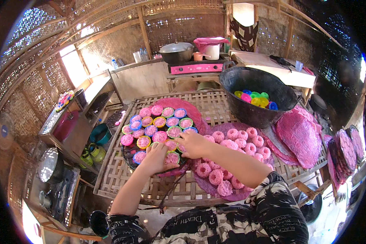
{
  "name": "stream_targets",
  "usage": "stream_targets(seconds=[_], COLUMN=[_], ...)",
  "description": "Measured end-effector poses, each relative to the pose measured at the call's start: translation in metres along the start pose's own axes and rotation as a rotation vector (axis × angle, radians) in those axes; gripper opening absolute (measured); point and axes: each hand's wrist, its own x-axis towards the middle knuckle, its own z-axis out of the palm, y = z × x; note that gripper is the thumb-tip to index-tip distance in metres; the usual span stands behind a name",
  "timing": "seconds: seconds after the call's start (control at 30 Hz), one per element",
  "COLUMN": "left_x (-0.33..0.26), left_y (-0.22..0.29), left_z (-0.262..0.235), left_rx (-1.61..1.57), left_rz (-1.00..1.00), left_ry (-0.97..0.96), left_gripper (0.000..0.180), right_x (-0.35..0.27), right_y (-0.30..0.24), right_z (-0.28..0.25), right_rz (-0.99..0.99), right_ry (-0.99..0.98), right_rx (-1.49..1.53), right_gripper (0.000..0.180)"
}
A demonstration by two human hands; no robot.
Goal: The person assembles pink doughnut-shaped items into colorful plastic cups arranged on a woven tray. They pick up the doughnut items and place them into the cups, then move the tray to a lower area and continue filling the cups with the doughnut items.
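Guessing you're unmolding the filled cups [143, 142], left hand [156, 157] and right hand [190, 144] curled there, can't tell if gripping, so next ease gently.

Left grip [156, 157], fingertips lost among small cups [143, 141], hold unreadable; right grip [192, 144], fingertips likewise unclear; right forearm [236, 162] blocking part of pink rings [216, 177]; inside of lidded pot [178, 56] unseen; black tub's [256, 116] near wall hiding its bottom; patterned shirt [215, 223] cut by lower edge
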Motion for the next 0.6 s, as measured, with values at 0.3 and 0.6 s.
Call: stream_targets(seconds=[0.3, 0.6], left_x=[-0.001, 0.033], left_y=[-0.008, -0.002], left_z=[0.011, 0.016], left_rx=[0.052, -0.194], left_rz=[0.045, 0.024], left_ry=[-0.013, -0.054], left_gripper=[0.073, 0.077], right_x=[-0.009, -0.172], right_y=[0.008, 0.081], right_z=[-0.027, -0.111], right_rz=[0.045, 0.741], right_ry=[0.211, 0.879], right_rx=[0.098, 0.858], right_gripper=[0.064, 0.049])
